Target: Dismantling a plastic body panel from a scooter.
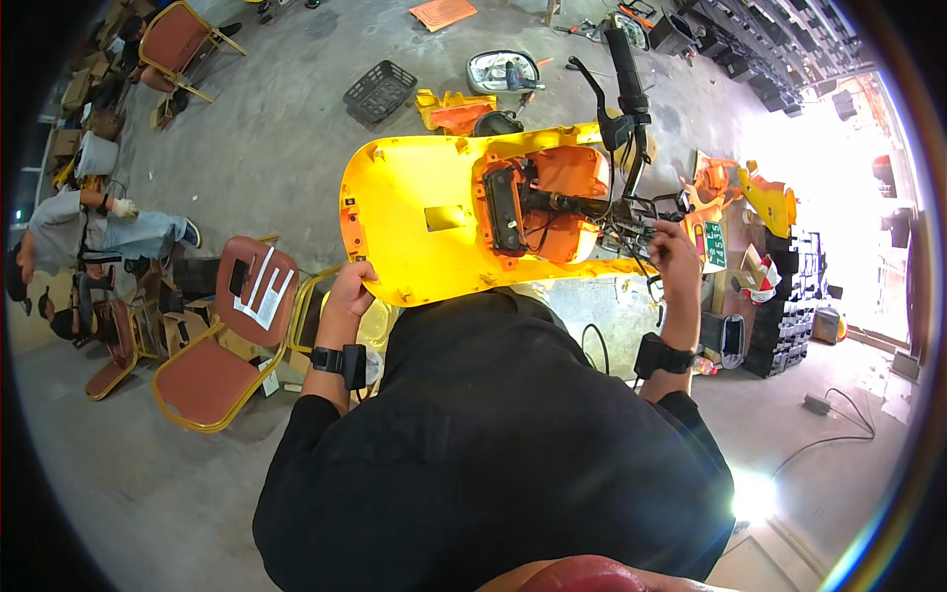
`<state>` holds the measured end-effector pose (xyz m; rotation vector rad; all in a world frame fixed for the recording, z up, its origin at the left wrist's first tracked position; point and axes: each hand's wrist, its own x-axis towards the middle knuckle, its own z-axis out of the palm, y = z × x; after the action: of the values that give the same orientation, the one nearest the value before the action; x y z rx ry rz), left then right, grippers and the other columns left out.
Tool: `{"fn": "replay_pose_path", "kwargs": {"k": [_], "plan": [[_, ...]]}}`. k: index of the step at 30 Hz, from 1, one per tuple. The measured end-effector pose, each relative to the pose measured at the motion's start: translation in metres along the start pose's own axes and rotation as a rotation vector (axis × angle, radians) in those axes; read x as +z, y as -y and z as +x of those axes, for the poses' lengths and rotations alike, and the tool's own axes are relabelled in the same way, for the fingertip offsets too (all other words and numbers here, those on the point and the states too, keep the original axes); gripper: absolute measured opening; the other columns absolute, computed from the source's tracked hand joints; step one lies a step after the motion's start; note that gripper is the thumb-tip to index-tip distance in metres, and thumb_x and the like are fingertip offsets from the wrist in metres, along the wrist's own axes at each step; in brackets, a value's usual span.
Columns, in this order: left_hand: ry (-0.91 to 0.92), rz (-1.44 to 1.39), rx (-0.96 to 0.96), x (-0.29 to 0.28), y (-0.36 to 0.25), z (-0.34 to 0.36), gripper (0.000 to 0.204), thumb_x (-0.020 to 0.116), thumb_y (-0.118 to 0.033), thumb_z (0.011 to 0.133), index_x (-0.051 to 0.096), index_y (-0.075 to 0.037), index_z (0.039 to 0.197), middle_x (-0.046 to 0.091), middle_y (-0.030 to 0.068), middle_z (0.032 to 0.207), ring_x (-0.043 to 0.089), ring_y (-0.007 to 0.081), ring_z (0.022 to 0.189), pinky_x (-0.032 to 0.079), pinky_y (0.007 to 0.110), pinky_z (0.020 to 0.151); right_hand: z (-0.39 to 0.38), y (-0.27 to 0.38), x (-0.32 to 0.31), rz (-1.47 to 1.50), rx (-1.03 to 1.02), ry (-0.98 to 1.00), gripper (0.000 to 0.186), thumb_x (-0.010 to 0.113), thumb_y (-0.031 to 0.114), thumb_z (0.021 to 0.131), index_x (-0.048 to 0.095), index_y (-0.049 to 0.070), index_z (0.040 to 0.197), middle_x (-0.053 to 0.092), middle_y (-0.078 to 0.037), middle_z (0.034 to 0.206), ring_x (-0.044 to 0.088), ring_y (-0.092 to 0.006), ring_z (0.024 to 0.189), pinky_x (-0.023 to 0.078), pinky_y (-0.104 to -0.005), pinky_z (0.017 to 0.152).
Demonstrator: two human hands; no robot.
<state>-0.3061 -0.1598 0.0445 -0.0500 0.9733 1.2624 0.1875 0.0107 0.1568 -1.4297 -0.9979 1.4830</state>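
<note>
At the left, the person's left hand (353, 288) pinches the rim of a broad yellow panel (404, 197) at its near left corner. The panel stretches rightward and away from that hand, its long axis running left to right toward the right hand. An orange housing (570, 172) sits on it, farther right of the left hand. Next, a black handlebar grip (628, 81) lies beyond the right hand (675, 259), which is nearer the tangled dark cables (631, 235) just leftward. Its fingers are bent; whether they pinch a cable, I cannot tell.
</note>
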Motion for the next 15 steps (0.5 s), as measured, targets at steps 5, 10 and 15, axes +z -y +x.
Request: {"fn": "replay_pose_path", "kwargs": {"k": [5,10,15], "plan": [[0.002,0.036,0.033,0.007,0.001,-0.005,0.049,0.047,0.006,0.065,0.053,0.007,0.113,0.063,0.0159,0.108,0.062,0.0302,0.099,0.050,0.037,0.090,0.001,-0.004,-0.066,0.066,-0.088,-0.378,0.027,0.050,0.011,0.086,0.058,-0.004,0.107,0.054,-0.004,0.075,0.045,-0.0081,0.057,0.035,-0.0196,0.051],[0.002,0.009,0.041,0.002,0.005,-0.002,0.045,0.047,0.005,0.066,0.054,0.007,0.111,0.063,0.0153,0.107,0.063,0.0298,0.097,0.050,0.037,0.089,0.008,-0.031,-0.123,-0.606,-0.166,-0.592,0.031,0.052,0.021,0.088,0.064,-0.001,0.106,0.063,-0.007,0.082,0.056,-0.0141,0.066,0.044,-0.0258,0.062],[-0.038,-0.003,0.056,0.005,0.005,-0.005,0.047,0.047,0.004,0.068,0.053,0.006,0.114,0.063,0.0156,0.109,0.062,0.0301,0.100,0.049,0.038,0.092,0.009,-0.053,-0.138,-1.142,-0.078,-0.607,0.036,0.051,0.032,0.088,0.067,0.004,0.105,0.068,-0.018,0.090,0.066,-0.0316,0.088,0.048,-0.0386,0.080]]}}
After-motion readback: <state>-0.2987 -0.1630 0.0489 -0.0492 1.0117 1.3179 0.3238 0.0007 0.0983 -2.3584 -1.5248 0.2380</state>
